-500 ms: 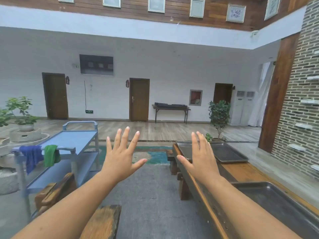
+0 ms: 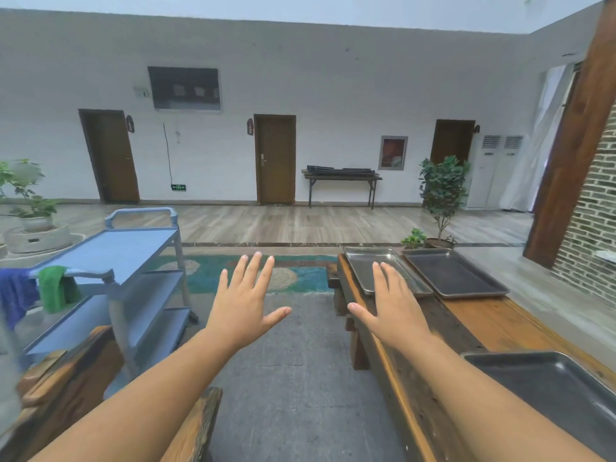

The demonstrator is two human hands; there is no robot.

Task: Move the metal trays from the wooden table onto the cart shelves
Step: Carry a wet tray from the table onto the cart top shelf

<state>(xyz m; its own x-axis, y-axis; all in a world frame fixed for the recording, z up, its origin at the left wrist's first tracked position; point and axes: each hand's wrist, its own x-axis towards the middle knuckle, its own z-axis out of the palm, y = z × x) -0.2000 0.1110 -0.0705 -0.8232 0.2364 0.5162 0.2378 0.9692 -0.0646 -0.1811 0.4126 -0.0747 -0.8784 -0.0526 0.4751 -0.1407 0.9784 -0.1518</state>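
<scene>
A long wooden table (image 2: 473, 325) runs along the right. At its far end lie a shiny metal tray (image 2: 366, 265) and, to its right, a darker tray (image 2: 453, 275). A third dark tray (image 2: 553, 395) sits near me at the lower right. The blue cart (image 2: 113, 251) with three shelves stands on the left. My left hand (image 2: 243, 305) is held out flat over the floor, fingers spread, holding nothing. My right hand (image 2: 393, 311) is spread the same way above the table's left edge, just in front of the shiny tray.
A blue cloth (image 2: 15, 295) and a green cloth (image 2: 55, 288) hang on the cart's near handle. Wooden benches (image 2: 66, 388) stand at the lower left. Grey carpet lies between cart and table. Potted plants (image 2: 441, 191) stand beyond the table.
The view has tilted down, so both hands sit lower in the frame. The shiny tray and more of the table now show. The hands stay spread and hold nothing.
</scene>
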